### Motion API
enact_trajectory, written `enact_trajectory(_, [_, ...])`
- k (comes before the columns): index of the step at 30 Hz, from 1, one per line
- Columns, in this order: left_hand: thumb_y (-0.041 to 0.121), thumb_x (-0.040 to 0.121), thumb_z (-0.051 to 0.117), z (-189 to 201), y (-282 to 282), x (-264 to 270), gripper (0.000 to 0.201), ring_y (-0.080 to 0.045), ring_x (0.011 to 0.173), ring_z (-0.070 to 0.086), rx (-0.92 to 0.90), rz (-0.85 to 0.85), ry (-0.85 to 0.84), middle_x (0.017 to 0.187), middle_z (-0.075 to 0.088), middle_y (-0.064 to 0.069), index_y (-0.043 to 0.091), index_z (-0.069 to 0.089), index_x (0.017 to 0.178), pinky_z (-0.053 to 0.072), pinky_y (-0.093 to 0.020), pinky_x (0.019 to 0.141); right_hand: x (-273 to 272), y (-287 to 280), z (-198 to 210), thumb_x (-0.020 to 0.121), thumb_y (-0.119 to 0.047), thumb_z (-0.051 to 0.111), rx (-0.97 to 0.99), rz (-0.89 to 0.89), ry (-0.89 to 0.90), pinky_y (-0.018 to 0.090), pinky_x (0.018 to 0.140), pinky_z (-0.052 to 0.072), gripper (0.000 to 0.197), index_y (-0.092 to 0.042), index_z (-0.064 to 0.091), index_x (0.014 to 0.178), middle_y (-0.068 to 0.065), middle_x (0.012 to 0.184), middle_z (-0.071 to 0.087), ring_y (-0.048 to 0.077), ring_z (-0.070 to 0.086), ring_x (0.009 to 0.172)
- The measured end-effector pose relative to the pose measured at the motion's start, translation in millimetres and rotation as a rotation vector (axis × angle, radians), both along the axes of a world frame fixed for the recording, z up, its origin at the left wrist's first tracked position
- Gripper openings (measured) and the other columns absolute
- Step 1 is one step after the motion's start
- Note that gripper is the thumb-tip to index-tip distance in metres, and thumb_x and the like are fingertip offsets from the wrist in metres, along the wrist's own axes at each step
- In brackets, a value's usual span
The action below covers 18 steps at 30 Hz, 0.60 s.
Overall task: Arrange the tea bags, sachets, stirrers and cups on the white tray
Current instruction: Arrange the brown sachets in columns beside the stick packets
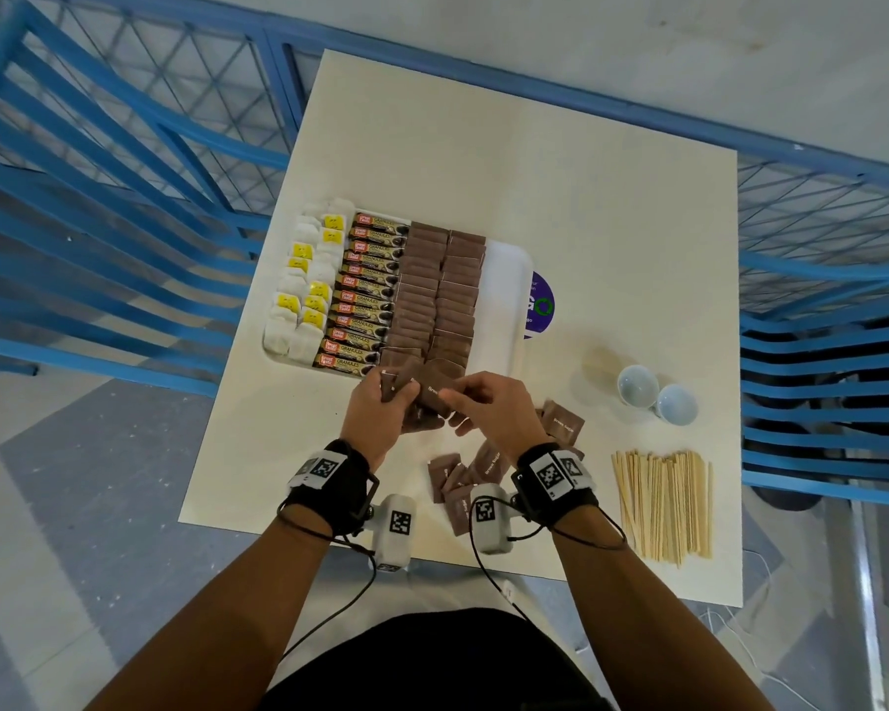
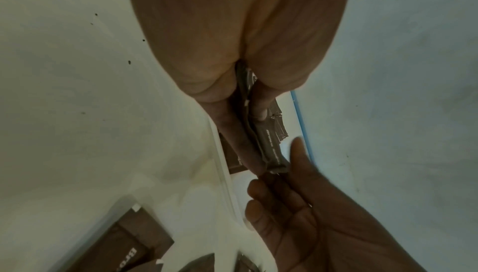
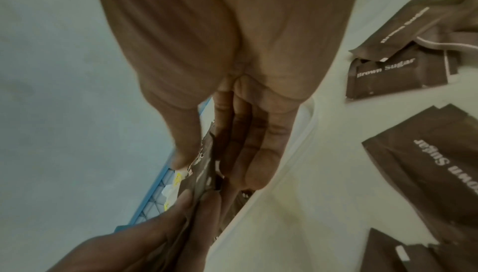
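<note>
My left hand (image 1: 395, 391) grips a small stack of brown sugar sachets (image 1: 406, 397) just off the near edge of the white tray (image 1: 506, 279). My right hand (image 1: 452, 398) pinches the front sachet (image 1: 435, 391) of that stack between thumb and fingers. In the right wrist view the thumb (image 3: 182, 153) and fingers (image 3: 258, 153) close on the sachet (image 3: 204, 166). The tray holds tea bags (image 1: 299, 300), coffee granule sachets (image 1: 365, 289) and two columns of brown sachets (image 1: 432, 289). Two pale cups (image 1: 637, 384) and wooden stirrers (image 1: 663, 505) lie on the table to the right.
Loose brown sugar sachets (image 1: 563, 420) lie scattered on the table (image 1: 535, 146) under and beside my right wrist, with more (image 1: 450, 484) near the front edge. The tray's right strip is bare. Blue railings (image 1: 98, 171) surround the table. A purple sticker (image 1: 540, 305) sits beside the tray.
</note>
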<state>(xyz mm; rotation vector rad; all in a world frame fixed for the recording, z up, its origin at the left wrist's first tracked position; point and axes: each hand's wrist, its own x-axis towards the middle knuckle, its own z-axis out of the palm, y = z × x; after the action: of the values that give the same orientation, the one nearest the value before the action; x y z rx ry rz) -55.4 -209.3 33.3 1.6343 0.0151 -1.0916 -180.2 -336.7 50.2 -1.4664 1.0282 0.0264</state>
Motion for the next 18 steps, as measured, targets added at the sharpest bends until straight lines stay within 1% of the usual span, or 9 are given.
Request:
enact_trajectory(1, [0.005, 0.099, 0.061, -1.1, 1.3, 1.0, 0.017, -0.037, 0.101, 0.072, 0.006, -0.003, 0.000, 0.114, 0.069, -0.017, 0.011, 0.060, 0.114, 0.061, -0.060, 0.081, 1.2, -0.3, -1.5, 0.087, -0.023, 0.078, -0.020, 0.018, 0.011, 0.035, 0.070, 0.063, 0.021, -0.010, 0.071, 0.102, 0.007, 0.076, 0.076, 0.025, 0.074, 0.067])
enact_trajectory(3, [0.004, 0.100, 0.058, -0.8, 3.6, 2.1, 0.017, -0.038, 0.098, 0.073, 0.005, 0.011, 0.031, 0.115, 0.068, -0.019, 0.008, 0.057, 0.116, 0.061, -0.060, 0.077, 3.8, -1.5, -4.6, 0.088, -0.014, 0.076, -0.046, 0.017, 0.014, 0.034, 0.071, 0.062, 0.015, -0.009, 0.073, 0.101, 0.008, 0.072, 0.075, 0.025, 0.073, 0.065])
enact_trajectory(5, [0.003, 0.103, 0.053, -0.8, 6.7, 3.7, 0.017, -0.040, 0.093, 0.074, -0.004, 0.016, 0.056, 0.112, 0.069, -0.022, 0.004, 0.055, 0.120, 0.062, -0.058, 0.073, 6.5, -5.7, -10.0, 0.088, -0.011, 0.075, -0.099, -0.033, 0.028, 0.034, 0.071, 0.062, 0.015, -0.009, 0.074, 0.103, 0.008, 0.071, 0.075, 0.024, 0.072, 0.064])
enact_trajectory(7, [0.002, 0.105, 0.048, 0.0, 12.1, 6.3, 0.018, -0.041, 0.089, 0.075, -0.008, 0.015, 0.064, 0.108, 0.072, -0.025, 0.001, 0.055, 0.122, 0.063, -0.055, 0.072, 7.6, -11.7, -17.7, 0.088, -0.012, 0.075, -0.219, -0.057, 0.087, 0.030, 0.070, 0.062, 0.013, -0.011, 0.075, 0.101, 0.004, 0.071, 0.074, 0.017, 0.071, 0.062])
enact_trajectory(9, [0.001, 0.105, 0.047, -1.9, 18.8, 9.9, 0.020, -0.041, 0.088, 0.075, 0.004, 0.009, 0.065, 0.107, 0.072, -0.025, 0.001, 0.055, 0.124, 0.063, -0.053, 0.071, 8.0, -16.2, -26.3, 0.087, -0.014, 0.076, -0.314, -0.040, 0.126, 0.031, 0.071, 0.062, 0.011, -0.013, 0.076, 0.099, 0.001, 0.073, 0.074, 0.013, 0.069, 0.061])
enact_trajectory(13, [0.000, 0.105, 0.048, -5.2, 28.9, 15.7, 0.021, -0.043, 0.086, 0.075, 0.026, 0.013, 0.080, 0.108, 0.072, -0.028, -0.002, 0.054, 0.125, 0.063, -0.054, 0.070, 12.0, -15.2, -35.6, 0.088, -0.020, 0.075, -0.390, 0.043, 0.166, 0.031, 0.078, 0.061, 0.012, -0.017, 0.076, 0.100, -0.002, 0.080, 0.073, 0.014, 0.070, 0.074])
enact_trajectory(15, [0.000, 0.104, 0.049, -6.3, 32.2, 17.6, 0.019, -0.043, 0.086, 0.075, 0.036, 0.027, 0.087, 0.108, 0.072, -0.028, -0.004, 0.053, 0.123, 0.063, -0.054, 0.070, 15.7, -13.9, -37.0, 0.088, -0.020, 0.075, -0.424, 0.073, 0.171, 0.030, 0.080, 0.060, 0.013, -0.017, 0.076, 0.101, -0.002, 0.081, 0.073, 0.014, 0.069, 0.075])
enact_trajectory(17, [0.001, 0.104, 0.049, -5.6, 34.2, 18.8, 0.019, -0.043, 0.086, 0.075, 0.036, 0.028, 0.095, 0.107, 0.072, -0.029, -0.005, 0.052, 0.122, 0.062, -0.055, 0.071, 19.2, -13.3, -38.0, 0.088, -0.020, 0.075, -0.446, 0.091, 0.177, 0.023, 0.077, 0.059, 0.015, -0.015, 0.076, 0.103, -0.002, 0.081, 0.071, 0.011, 0.068, 0.073])
enact_trajectory(18, [0.001, 0.104, 0.049, -5.0, 34.8, 19.3, 0.019, -0.043, 0.087, 0.075, 0.035, 0.027, 0.099, 0.108, 0.072, -0.028, -0.005, 0.052, 0.122, 0.062, -0.056, 0.072, 20.7, -13.2, -38.5, 0.088, -0.020, 0.075, -0.453, 0.097, 0.181, 0.016, 0.073, 0.057, 0.016, -0.014, 0.076, 0.103, -0.003, 0.080, 0.070, 0.009, 0.066, 0.071])
